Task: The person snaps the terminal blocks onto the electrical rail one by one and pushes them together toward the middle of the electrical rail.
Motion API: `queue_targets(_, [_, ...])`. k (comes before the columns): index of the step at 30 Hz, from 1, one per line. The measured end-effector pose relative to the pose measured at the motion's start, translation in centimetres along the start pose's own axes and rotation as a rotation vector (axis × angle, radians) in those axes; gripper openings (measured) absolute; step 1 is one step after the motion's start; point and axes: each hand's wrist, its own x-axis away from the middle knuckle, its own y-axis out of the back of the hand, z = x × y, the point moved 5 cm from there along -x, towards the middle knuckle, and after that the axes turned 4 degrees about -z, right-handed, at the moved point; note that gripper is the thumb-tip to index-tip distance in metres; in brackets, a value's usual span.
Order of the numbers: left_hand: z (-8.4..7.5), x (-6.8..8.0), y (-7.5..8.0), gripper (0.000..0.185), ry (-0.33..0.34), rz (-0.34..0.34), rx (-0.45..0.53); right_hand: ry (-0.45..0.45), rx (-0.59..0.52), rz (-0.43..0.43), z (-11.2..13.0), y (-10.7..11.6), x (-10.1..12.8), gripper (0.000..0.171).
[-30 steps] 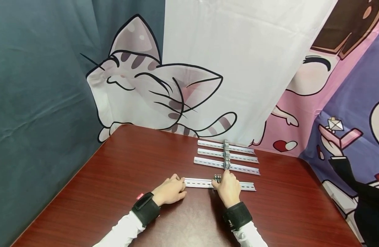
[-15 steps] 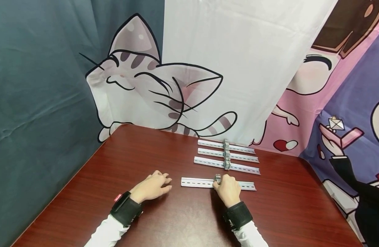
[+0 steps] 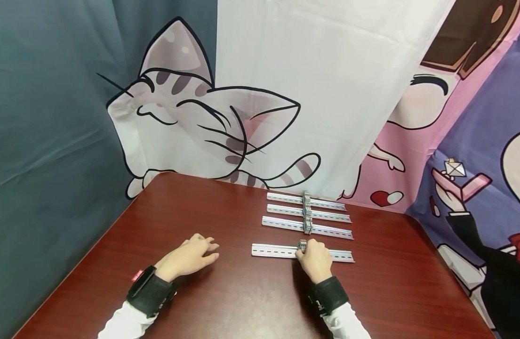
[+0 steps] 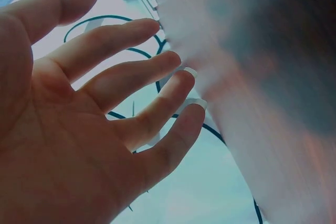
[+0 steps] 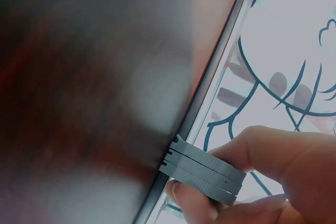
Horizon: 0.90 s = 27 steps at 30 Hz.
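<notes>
Right hand (image 3: 316, 258) pinching grey clips (image 5: 205, 170) on near rail (image 3: 273, 252) (long axis left-right); left hand (image 3: 188, 256) relaxed, bare table (image 3: 226, 301) around.

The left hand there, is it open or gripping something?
Open. The left hand holds nothing; its fingers are spread, apart from the nearest rail.

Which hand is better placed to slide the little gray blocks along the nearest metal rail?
Probably the right hand: it already pinches the gray blocks sitting on the nearest rail. The left hand is open, off to the rail's left, touching neither.
</notes>
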Motion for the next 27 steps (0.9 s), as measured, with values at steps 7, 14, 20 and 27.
queue_targets(7, [0.1,0.0,0.2,0.035,0.008,0.007,0.013,-0.026,0.021,0.000,-0.7,0.6,-1.1,0.032])
queue_targets(14, [0.0,-0.5,0.0,0.035,-0.021,0.007,0.014,-0.081,0.031,0.020,-1.3,0.5,-1.8,0.022])
queue_targets(20, [0.0,-0.7,-0.2,0.035,-0.045,0.019,0.018,-0.110,0.017,-0.011,-1.7,-0.2,-1.9,0.020])
queue_targets(27, [-0.5,-1.5,-0.7,0.035,-0.073,0.051,0.018,-0.124,0.002,-0.036,-1.9,-0.9,-2.7,0.022])
